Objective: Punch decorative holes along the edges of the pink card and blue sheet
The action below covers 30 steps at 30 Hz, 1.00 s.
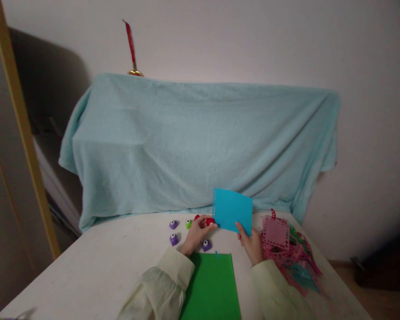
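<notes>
My right hand [251,243] pinches the lower edge of a blue paper sheet [232,210] and holds it up above the white table [96,266]. A row of small punched holes runs down the sheet's left edge. My left hand [196,231] is closed on a small red paper punch [209,221] that sits against that left edge. A green paper sheet [211,286] lies flat on the table between my forearms.
Three purple punches [174,239] [174,224] [206,245] and a green punch [188,223] stand near my left hand. A heap of punched pink and teal paper [286,251] lies at the right. A light-blue blanket [200,142] drapes something behind the table. A wooden frame [23,129] stands at left.
</notes>
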Motion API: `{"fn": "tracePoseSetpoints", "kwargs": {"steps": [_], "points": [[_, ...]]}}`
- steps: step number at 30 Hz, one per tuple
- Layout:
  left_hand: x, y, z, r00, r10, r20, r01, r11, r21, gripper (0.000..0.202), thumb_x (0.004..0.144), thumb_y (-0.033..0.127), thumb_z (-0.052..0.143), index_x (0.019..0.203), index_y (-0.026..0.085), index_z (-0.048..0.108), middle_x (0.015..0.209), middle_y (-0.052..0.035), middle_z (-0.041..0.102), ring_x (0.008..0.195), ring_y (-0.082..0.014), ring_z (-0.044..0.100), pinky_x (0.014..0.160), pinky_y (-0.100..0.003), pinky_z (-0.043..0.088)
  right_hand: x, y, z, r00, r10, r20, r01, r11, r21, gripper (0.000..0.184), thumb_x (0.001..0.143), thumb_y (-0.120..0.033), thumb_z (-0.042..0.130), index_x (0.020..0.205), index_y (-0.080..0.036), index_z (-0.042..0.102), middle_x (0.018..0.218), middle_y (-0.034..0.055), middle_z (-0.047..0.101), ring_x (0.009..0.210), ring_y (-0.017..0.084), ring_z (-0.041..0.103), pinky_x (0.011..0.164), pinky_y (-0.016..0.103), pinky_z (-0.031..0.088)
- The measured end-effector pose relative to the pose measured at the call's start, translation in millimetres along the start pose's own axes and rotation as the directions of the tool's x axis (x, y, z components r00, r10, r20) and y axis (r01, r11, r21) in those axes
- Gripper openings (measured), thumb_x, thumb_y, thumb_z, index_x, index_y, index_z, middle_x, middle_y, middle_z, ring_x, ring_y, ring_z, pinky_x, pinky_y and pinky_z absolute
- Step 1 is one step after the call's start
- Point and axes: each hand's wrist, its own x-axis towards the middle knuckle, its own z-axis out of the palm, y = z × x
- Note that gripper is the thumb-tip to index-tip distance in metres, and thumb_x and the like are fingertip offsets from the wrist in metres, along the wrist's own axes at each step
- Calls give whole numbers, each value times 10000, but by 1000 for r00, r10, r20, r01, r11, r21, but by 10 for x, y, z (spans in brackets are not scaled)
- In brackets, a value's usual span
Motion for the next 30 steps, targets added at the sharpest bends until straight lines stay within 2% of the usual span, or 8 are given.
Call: {"fn": "tracePoseSetpoints", "kwargs": {"steps": [11, 18, 26, 30], "points": [[23, -24, -20, 998, -62, 28, 65, 990, -123, 396, 609, 307, 770, 953, 149, 655, 904, -69, 678, 825, -164, 619, 774, -258, 460, -3, 0, -3, 999, -11, -33, 12, 1000, 20, 409, 778, -502, 571, 531, -182, 516, 425, -30, 480, 370, 100, 425, 392, 211, 318], [2, -54, -8, 996, -79, 50, 89, 969, -230, 387, 675, 307, 731, 1013, 142, 642, 949, -86, 679, 847, -160, 624, 816, -270, 456, -12, -53, 3, 999, 1, -52, 2, 999, 41, 426, 777, -509, 570, 513, -182, 503, 415, -30, 485, 367, 95, 434, 397, 207, 327], [11, -148, 31, 989, -145, -7, 136, 938, -320, 407, 659, 346, 743, 979, 113, 650, 942, -114, 685, 832, -176, 647, 815, -290, 485, -22, -30, 14, 997, 3, -82, 1, 999, 45, 423, 768, -524, 571, 526, -181, 514, 422, -26, 500, 364, 98, 433, 386, 209, 315], [26, -140, 29, 981, -194, -19, 175, 918, -355, 351, 646, 371, 747, 857, 109, 648, 838, -92, 687, 774, -171, 660, 796, -293, 510, -15, -53, -3, 996, -7, -86, 11, 999, 49, 425, 775, -514, 568, 518, -180, 510, 412, -27, 491, 357, 93, 427, 378, 209, 305]]}}
